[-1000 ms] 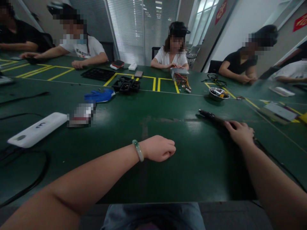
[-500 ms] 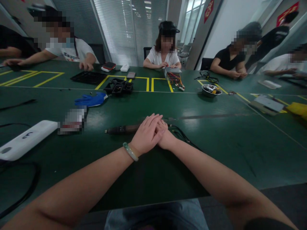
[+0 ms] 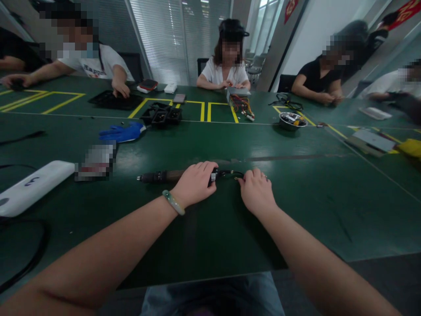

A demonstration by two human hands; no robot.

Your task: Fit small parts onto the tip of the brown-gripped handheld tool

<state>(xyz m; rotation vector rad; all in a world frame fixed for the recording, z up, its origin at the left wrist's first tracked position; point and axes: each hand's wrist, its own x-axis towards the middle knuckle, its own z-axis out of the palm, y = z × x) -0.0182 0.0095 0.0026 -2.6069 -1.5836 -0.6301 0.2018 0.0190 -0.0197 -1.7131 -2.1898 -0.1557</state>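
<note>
Your left hand [image 3: 195,183] wraps the driver [image 3: 153,177], which lies crosswise before you on the desk [image 3: 315,188], tip pointing left; your right hand [image 3: 257,189], fingers curled on the cord [image 3: 226,172], sits just beyond its right end.

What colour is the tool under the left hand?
The tool has a black nose and dark brown barrel; head view.

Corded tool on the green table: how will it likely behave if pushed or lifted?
The corded tool looks straight and solid, so it should lift stiffly. Its long, rounded barrel suggests it may roll if nudged. The thin, curved cable at its rear looks flexible and may tug.
</note>
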